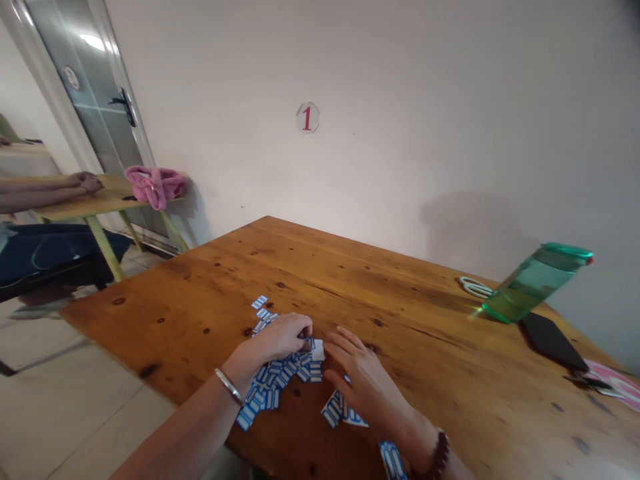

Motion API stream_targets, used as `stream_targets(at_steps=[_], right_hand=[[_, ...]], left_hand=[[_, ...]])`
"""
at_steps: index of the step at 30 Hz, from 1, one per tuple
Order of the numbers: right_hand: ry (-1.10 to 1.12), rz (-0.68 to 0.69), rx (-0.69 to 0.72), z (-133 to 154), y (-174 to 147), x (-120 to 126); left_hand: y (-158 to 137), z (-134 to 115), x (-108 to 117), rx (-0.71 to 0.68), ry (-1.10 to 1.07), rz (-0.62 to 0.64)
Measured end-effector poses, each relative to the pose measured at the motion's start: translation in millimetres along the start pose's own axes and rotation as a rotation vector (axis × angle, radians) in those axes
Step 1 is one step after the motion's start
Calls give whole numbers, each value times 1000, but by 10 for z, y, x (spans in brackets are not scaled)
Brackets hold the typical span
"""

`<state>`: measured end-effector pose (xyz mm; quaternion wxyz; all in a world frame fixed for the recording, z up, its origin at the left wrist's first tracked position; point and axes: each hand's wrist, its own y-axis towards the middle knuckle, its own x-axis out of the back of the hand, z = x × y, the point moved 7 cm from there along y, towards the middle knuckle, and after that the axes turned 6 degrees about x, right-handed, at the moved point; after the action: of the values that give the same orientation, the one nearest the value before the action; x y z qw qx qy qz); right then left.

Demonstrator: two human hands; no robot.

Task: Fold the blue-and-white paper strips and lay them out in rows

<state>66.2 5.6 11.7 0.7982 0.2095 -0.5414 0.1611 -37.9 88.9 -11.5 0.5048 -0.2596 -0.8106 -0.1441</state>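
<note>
Small blue-and-white cards (285,373) lie in a loose, overlapping pile on the wooden table. Over the pile's upper part, my left hand (280,337) is closed, its thumb and fingers pinched at the edge of a small card. A plain white piece (318,350) shows just right of those fingertips. My right hand (363,373) hovers to the right of the pile, fingers apart, with nothing visible in it. More striped cards (333,409) lie beneath and beside that hand, and another group (391,460) is partly hidden by my right wrist.
On the right of the wooden table (320,267) are a green bottle (537,283), a coiled white cable (475,287), a dark flat case (553,341) and keys (590,382). A pink cloth (156,185) and another person's hands (85,181) rest on a table at left.
</note>
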Motion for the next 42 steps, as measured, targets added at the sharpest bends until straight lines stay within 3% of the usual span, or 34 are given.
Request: stream_targets(at_steps=[5,17,26,35,42], right_hand=[[-89,119,-14,96,137,-86],[-130,75,-55,80,110,-84],[-157,138,-43,87,222,-183],[-90,225,4,70,71,-46],[-28,203,-36,-31,62,-33]], left_hand=[[-2,7,3,-9,-20,-18],[59,25,65,57,-195,-106],[114,187,72,147,-235,-184],[105,89,63,165,-336,-159],[98,114,60,188,-447,-147]])
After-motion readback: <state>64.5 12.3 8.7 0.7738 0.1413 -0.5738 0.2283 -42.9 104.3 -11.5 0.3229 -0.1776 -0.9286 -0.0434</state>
